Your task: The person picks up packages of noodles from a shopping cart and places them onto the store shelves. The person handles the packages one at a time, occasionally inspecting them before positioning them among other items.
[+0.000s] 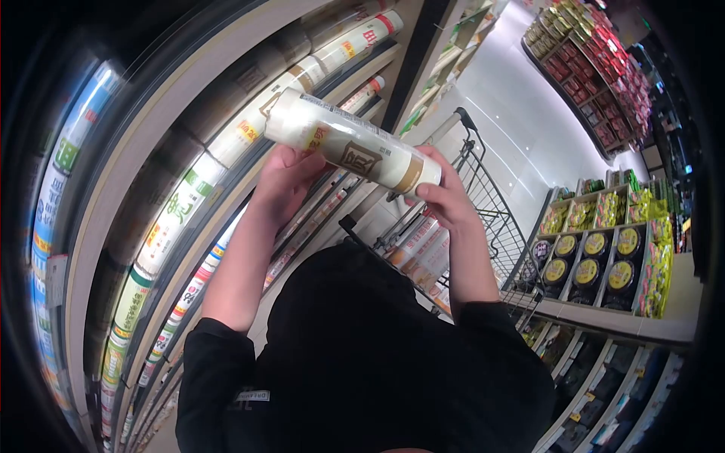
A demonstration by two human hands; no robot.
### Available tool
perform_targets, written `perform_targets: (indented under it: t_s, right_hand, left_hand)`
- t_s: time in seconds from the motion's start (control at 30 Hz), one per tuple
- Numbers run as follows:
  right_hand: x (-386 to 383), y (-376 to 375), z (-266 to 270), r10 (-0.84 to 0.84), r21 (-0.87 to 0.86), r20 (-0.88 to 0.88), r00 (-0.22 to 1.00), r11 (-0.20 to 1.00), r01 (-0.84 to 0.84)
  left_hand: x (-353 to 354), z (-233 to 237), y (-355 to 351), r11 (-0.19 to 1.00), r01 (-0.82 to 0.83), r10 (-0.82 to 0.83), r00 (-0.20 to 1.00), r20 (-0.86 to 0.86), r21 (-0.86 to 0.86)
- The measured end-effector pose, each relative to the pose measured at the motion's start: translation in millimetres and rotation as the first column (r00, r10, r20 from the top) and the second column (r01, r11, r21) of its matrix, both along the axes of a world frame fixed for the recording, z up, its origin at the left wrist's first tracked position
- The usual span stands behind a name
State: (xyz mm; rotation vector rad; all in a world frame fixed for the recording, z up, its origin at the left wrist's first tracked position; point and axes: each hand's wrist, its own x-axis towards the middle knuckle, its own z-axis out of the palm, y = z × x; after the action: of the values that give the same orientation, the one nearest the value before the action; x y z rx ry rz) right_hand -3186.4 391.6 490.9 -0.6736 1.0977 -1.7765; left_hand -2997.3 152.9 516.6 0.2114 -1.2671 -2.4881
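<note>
White and brown under glossy clear wrap, a long round packet [353, 149] is held in both hands above the person's lap side of the aisle, between a shelf [78, 226] of similar packs [185, 198] and a black wire cart [495, 208]. Left hand [291, 175]: thumb and curled fingers pinch the underside towards the white end. Right hand [445, 195]: thumb pressed on the brown-banded end, the other fingers wrapping behind, partly hidden. Printed face is turned upward; the white end overlaps the shelf row in view, and contact cannot be determined. Good handling, in this assessment, calls for even support at both ends, light thumb pressure so that the wrap does not crease, a slight tilt to shed glare from the print, and clearance from shelf and cart.
</note>
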Motion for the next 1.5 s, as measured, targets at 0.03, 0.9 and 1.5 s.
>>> perform_targets:
  t_s: [0.03,0.9,1.5]
  right_hand:
    - [-5.5,-6.0,-1.0,-0.012,-0.023,-0.017,1.0,1.0,0.012]
    - [-8.2,-294.3,115.8,-0.319,-0.11,-0.728,0.607,0.928,0.356]
    - [-25.9,-332.3,86.5,-0.402,-0.428,-0.904,-0.148,0.84,0.333]
  left_hand:
    - [5.8,-2.7,-4.4,0.999,-0.044,0.045,0.999,0.009,-0.03]
    - [50.3,84.3,-76.1,-0.053,0.017,0.99,0.129,-0.05,-0.998]
    - [45.7,78.0,-131.4,-0.455,0.136,0.869,0.286,-0.405,-0.88]
